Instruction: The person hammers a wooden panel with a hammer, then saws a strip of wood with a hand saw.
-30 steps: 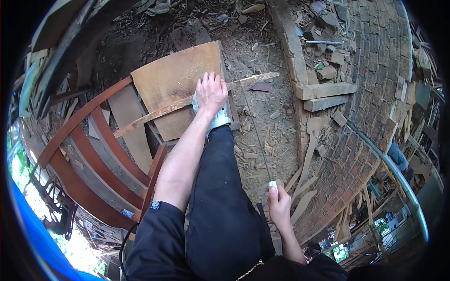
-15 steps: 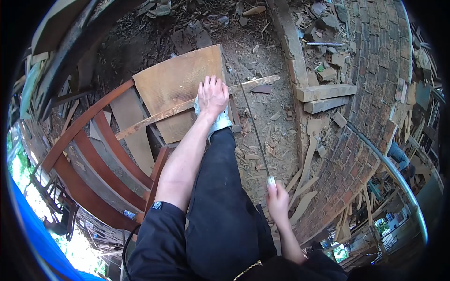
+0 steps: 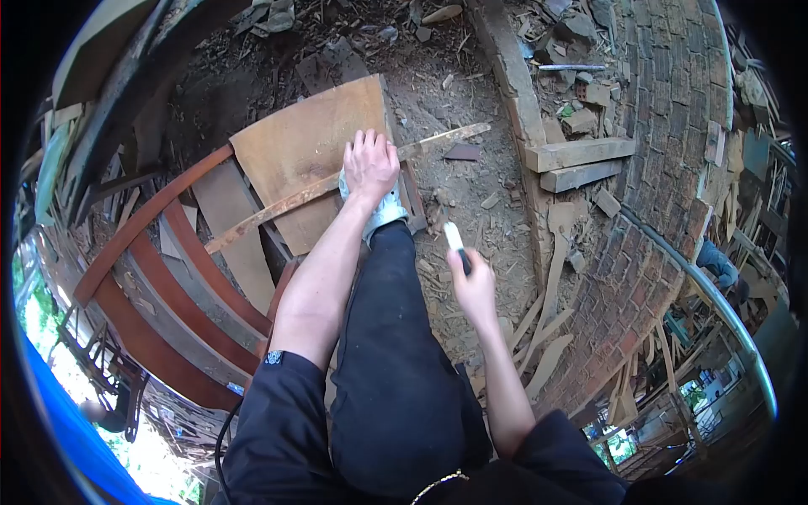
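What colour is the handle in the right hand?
In the head view, the handle is white, then dark near the right hand.

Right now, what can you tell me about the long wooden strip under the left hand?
The long wooden strip is narrow and looks like rough timber, brown with darker blotches on its left stretch, paler toward the right end. It lies slantwise across the broad tan board, its right end jutting past the board's edge over littered ground. The left hand covers part of it, with a pale shoe close by; whether the shoe presses on it is hidden.
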`<state>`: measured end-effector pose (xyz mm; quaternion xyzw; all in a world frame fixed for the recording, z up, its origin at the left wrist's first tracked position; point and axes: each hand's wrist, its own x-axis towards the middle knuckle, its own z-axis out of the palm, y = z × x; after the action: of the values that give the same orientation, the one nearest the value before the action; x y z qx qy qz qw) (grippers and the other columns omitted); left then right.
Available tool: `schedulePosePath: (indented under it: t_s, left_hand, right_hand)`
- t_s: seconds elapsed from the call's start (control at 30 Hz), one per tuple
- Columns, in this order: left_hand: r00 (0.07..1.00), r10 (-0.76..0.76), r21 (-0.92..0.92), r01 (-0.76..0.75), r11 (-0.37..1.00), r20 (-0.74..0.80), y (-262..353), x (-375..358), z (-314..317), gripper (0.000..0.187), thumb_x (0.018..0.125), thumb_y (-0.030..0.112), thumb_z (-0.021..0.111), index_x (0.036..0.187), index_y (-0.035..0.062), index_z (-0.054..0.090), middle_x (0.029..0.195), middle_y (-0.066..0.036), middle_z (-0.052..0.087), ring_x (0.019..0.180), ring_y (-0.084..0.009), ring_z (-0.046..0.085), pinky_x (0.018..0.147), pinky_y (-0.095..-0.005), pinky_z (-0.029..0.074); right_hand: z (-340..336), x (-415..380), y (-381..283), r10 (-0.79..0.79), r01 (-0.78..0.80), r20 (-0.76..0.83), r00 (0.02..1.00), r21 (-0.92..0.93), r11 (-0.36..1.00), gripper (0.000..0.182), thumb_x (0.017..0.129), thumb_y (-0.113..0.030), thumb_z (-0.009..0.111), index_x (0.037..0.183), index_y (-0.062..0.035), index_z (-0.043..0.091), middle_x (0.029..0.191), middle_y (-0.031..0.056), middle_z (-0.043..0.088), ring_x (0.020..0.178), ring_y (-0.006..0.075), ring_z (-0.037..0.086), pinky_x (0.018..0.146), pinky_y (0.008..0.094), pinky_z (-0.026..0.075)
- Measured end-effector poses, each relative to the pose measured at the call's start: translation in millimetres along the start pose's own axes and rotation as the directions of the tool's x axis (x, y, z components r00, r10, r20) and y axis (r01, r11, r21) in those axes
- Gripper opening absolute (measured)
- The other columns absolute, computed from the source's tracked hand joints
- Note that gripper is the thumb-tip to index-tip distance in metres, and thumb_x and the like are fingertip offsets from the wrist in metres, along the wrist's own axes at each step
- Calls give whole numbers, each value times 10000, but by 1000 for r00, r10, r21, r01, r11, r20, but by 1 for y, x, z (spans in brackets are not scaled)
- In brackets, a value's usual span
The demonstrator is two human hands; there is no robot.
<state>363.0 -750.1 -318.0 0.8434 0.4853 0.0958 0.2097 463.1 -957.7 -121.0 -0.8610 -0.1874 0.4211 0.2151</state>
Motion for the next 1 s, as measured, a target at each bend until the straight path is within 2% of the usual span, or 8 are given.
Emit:
schedulePosePath:
  t_s: [0.2,0.47,0.6,0.73,0.83,0.87,0.97,1.0]
  left_hand:
    - [1000,8,-9,-8,1000,-27,-1,-1,2,175,936,191,621,857,43,671,989,-132,650,993,-330,612,853,-485,475]
    - [1000,7,-19,-7,1000,-5,-4,4,-1,176,936,191,617,862,43,678,985,-128,654,999,-330,614,868,-489,479]
    - [1000,-10,-24,11,1000,7,-4,2,4,179,936,193,618,863,43,684,980,-129,655,1001,-329,615,871,-490,482]
    - [1000,-12,-9,12,1000,-16,-3,3,1,183,935,196,620,862,42,687,976,-129,653,1001,-324,615,867,-486,483]
    - [1000,-9,-39,9,999,-6,-1,-1,3,184,934,197,621,862,42,689,974,-129,652,1000,-322,616,864,-485,484]
    - [1000,-6,-35,6,999,-6,-1,-1,2,184,935,196,621,863,42,690,973,-129,652,1000,-322,616,864,-484,483]
    - [1000,-1,-22,0,1000,-18,-3,3,0,185,934,198,621,864,42,690,974,-129,652,1000,-323,616,864,-483,482]
    - [1000,3,-23,-3,1000,-15,-3,1,0,186,934,200,621,863,41,690,976,-129,653,1001,-323,616,864,-484,481]
  right_hand:
    - [-47,-90,0,104,-101,15,994,-161,982,363,1072,-367,636,1054,-5,655,696,221,665,698,424,726,627,483,518]
    - [68,110,-25,132,-131,-8,991,-193,972,635,1066,-588,543,1019,30,681,861,311,715,915,513,715,779,569,536]
    - [30,31,-33,153,-152,1,988,-114,982,625,1059,-582,560,1038,29,687,861,311,714,929,514,714,786,569,536]
    - [-36,-111,-10,187,-185,10,982,-116,976,384,1045,-394,673,1020,-11,670,736,242,679,761,454,729,647,505,527]
    - [-34,-90,-11,126,-122,14,992,-166,979,354,1045,-367,678,1025,-13,669,707,234,666,726,444,727,626,492,524]
    - [-21,-59,-22,207,-197,36,978,-188,962,386,1054,-389,657,1033,-3,668,721,236,675,735,452,723,649,508,530]
    - [44,65,-4,3,-6,-41,999,-65,998,533,1072,-514,575,1017,5,683,801,285,706,856,500,718,760,552,537]
    - [51,96,-17,68,-68,-15,998,-59,996,546,1070,-520,578,1007,12,683,814,286,709,862,501,716,761,550,537]
